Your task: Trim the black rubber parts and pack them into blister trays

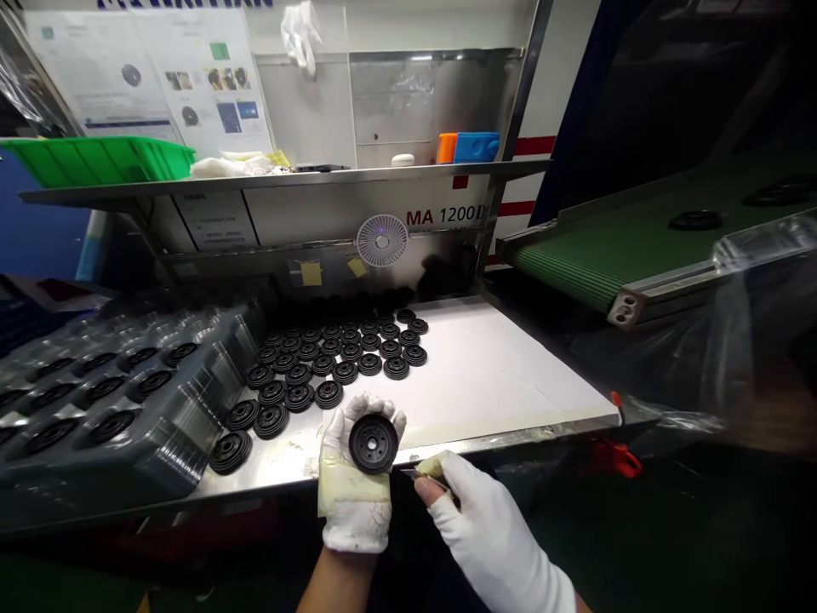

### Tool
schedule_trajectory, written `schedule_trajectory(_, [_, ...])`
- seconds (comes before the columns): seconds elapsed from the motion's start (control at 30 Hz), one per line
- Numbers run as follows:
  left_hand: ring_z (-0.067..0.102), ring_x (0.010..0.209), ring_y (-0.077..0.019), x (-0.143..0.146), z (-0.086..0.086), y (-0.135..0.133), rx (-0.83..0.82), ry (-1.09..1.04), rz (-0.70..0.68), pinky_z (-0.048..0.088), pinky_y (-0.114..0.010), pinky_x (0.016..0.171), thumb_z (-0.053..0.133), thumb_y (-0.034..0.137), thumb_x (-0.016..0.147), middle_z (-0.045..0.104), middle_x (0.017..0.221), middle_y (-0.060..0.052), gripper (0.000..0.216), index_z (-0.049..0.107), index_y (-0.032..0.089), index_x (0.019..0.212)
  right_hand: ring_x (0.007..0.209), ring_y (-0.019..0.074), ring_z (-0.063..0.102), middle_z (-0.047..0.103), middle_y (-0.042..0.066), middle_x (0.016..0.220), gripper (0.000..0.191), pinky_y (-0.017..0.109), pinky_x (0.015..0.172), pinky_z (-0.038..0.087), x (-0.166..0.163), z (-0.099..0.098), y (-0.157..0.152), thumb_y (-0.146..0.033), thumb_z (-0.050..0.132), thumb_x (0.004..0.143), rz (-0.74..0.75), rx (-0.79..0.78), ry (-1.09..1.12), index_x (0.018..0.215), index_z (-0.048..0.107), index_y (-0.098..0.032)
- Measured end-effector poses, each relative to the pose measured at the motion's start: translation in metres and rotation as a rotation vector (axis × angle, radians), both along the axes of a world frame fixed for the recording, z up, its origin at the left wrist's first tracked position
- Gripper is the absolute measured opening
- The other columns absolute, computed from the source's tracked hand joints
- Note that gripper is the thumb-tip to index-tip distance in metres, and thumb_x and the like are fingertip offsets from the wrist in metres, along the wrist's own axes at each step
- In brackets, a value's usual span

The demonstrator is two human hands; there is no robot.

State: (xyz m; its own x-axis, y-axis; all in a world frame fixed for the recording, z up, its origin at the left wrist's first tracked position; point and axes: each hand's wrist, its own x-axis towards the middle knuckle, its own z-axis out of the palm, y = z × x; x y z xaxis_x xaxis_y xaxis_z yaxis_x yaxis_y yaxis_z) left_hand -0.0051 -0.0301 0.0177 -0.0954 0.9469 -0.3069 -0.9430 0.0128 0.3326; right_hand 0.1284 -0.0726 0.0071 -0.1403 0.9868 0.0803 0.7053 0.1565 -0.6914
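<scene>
My left hand [354,489], in a white glove with yellowish tape round the palm, holds up a black plastic wheel [374,443]. The wheel's face, with a centre hole and smaller holes around it, is turned toward me. To the right, my white-gloved right hand [482,519] pinches a small knife; its thin pointed blade [409,472] sticks out toward the held wheel without touching it. The thumb tip is bare, and most of the knife's handle is hidden by the fingers. Beyond my hands, many similar black ridged wheels [299,375] stand in rows on the table.
Stacked clear plastic trays [172,443] with black wheels in their pockets fill the left. A white sheet [485,366] covers the table's right part. A shelf [357,177] holds a green basket [108,160]; below it is a small fan [381,241]. A green conveyor [593,255] runs at right.
</scene>
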Motion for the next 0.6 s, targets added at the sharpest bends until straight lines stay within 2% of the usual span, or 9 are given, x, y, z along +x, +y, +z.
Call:
schedule_trajectory(0.13, [0.061,0.078,-0.0185,0.008,0.008,-0.021,0.074,0.145,0.023,0.051,-0.038,0.078,0.062,0.029,0.072,0.062,0.081,-0.004,0.018,0.064,0.017,0.085,0.071,0.0158,0.056,0.062,-0.001,0.076,0.027,0.028,0.064,0.04,0.012,0.005,-0.01,-0.047,0.037,0.087,-0.02,0.038,0.099,0.08,0.051,-0.025])
schedule_trajectory(0.23, [0.061,0.082,-0.0191,0.021,0.014,-0.043,0.268,0.486,0.1,0.05,-0.037,0.081,0.067,0.019,0.066,0.063,0.089,-0.005,0.033,0.061,0.019,0.098,0.074,0.0152,0.058,0.064,-0.001,0.079,0.03,0.025,0.067,0.044,0.033,0.006,-0.016,-0.052,0.039,0.085,-0.105,0.053,0.186,0.082,0.053,-0.025])
schedule_trajectory(0.3, [0.061,0.085,-0.0212,0.03,0.018,-0.054,0.373,0.638,0.163,0.049,-0.037,0.082,0.064,0.017,0.069,0.064,0.093,-0.007,0.034,0.06,0.019,0.103,0.07,0.0142,0.059,0.064,-0.001,0.075,0.031,0.023,0.064,0.045,0.049,0.005,-0.02,-0.055,0.043,0.082,-0.212,0.045,0.212,0.084,0.055,-0.026])
schedule_trajectory(0.4, [0.062,0.075,-0.0213,0.043,0.024,-0.053,0.389,0.561,0.137,0.052,-0.036,0.073,0.058,0.021,0.073,0.065,0.081,-0.007,0.019,0.064,0.018,0.09,0.066,0.0138,0.06,0.065,-0.002,0.072,0.033,0.02,0.062,0.047,0.07,0.004,-0.027,-0.056,0.048,0.08,-0.31,0.031,0.25,0.088,0.059,-0.026])
schedule_trajectory(0.5, [0.062,0.065,-0.0184,0.054,0.027,-0.034,0.269,0.421,-0.007,0.052,-0.032,0.065,0.062,0.021,0.069,0.063,0.069,-0.004,0.008,0.065,0.019,0.076,0.073,0.0157,0.063,0.069,0.001,0.08,0.033,0.02,0.069,0.051,0.081,0.003,-0.029,-0.053,0.052,0.079,-0.302,0.041,0.333,0.092,0.063,-0.026])
schedule_trajectory(0.6, [0.061,0.065,-0.018,0.065,0.023,-0.01,0.135,0.382,-0.11,0.052,-0.032,0.064,0.064,0.026,0.068,0.063,0.068,-0.004,0.012,0.065,0.018,0.076,0.082,0.0178,0.065,0.07,0.003,0.091,0.032,0.021,0.077,0.052,0.087,0.002,-0.02,-0.05,0.053,0.079,-0.274,0.059,0.361,0.098,0.064,-0.026])
